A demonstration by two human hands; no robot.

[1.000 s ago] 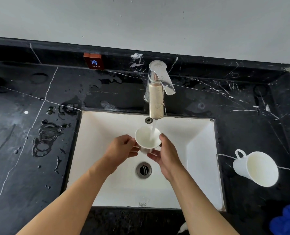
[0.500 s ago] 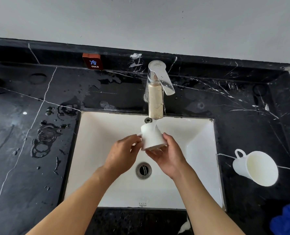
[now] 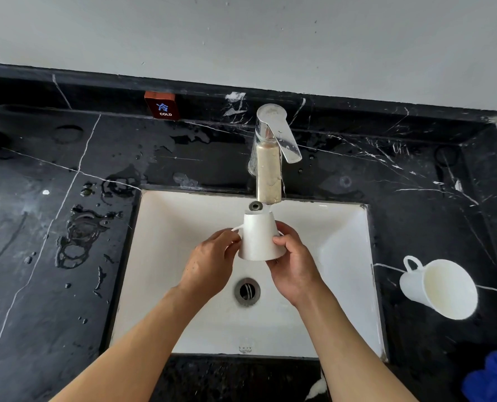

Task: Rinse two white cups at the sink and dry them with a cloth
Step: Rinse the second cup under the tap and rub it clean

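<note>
1. A black marble surface [image 3: 52, 285] with white veins and scattered water drops surrounds a white rectangular sink [image 3: 166, 256] below a grey wall; a chrome faucet [image 3: 267, 158] stands behind the basin, and a small red label marked COLD [image 3: 162, 107] is fixed to the ledge.
2. A white cup [image 3: 258, 237] is held over the basin, just under the spout, mouth down and base up, so that its long axis is close to vertical, leaning slightly; its handle points to the person's left.
3. The cup is grasped from both sides: the left hand [image 3: 209, 265] is curled at the handle, the right hand [image 3: 293, 265] around the wall.
4. The first cup is judged to be mid-rinse, being emptied.
5. A second white cup [image 3: 441, 288] lies on its side on the surface right of the sink, mouth toward the viewer and handle toward the back; whether it has been rinsed cannot be told.
6. A blue cloth [image 3: 494, 378] lies at the near right corner, so drying appears to be left.
</note>
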